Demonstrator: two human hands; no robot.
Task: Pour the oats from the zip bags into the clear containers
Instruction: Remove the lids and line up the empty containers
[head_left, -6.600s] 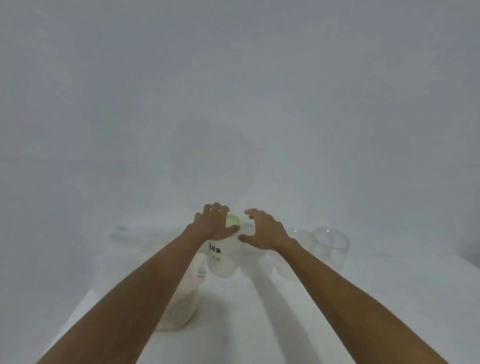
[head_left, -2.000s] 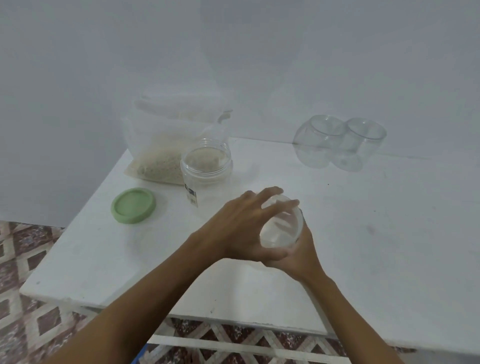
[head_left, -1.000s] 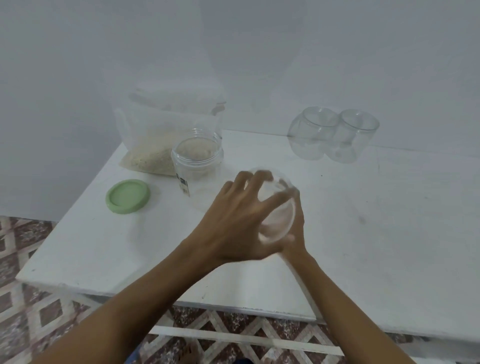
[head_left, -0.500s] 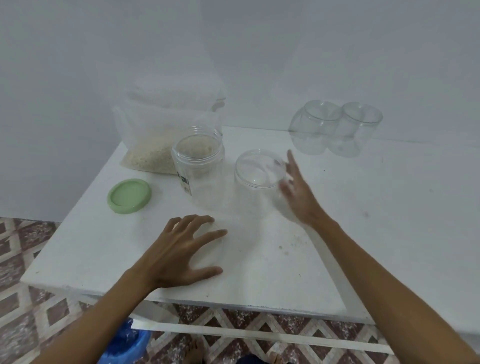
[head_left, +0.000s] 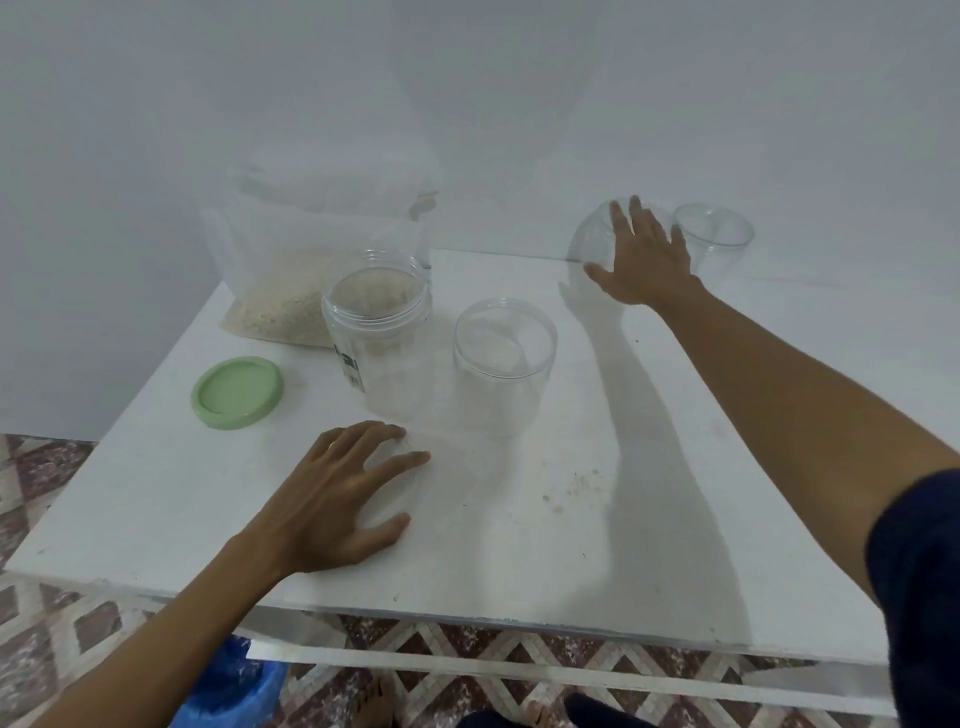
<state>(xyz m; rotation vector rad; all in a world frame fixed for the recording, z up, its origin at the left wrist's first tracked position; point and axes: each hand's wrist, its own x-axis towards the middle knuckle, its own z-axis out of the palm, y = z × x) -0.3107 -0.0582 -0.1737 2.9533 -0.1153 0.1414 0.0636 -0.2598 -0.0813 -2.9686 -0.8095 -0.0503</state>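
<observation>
Landmark: the labelled clear container (head_left: 379, 332), standing upright and uncapped on the white table (head_left: 649, 545), holding some oats.

Left of it and toward the near edge lies a green lid (head_left: 238, 392), flat on the table, apart from the container. Behind and left of the container a zip bag (head_left: 291, 275) with oats in its lower part leans at the wall; the container stands just in front of it (contact not resolvable).

In front of the container, the left hand (head_left: 332, 499) is spread over a clear lid (head_left: 395, 483) lying flat on the table; fingers extended and relaxed, not clenched, fingertips at the lid's rim. Whether they press on it cannot be determined.

Just right of the container stands a second clear container (head_left: 501, 364), upright, open, only a trace of oats visible at its bottom; the two stand close together without visibly touching.

Far right and behind, at the wall, the right hand (head_left: 641, 254) lies with straight fingers against a tilted empty clear container (head_left: 589, 239); no curled grasp visible. Another empty container (head_left: 714, 249) sits just beside it on the right. A dark sleeve (head_left: 919, 571) shows at the right border.
</observation>
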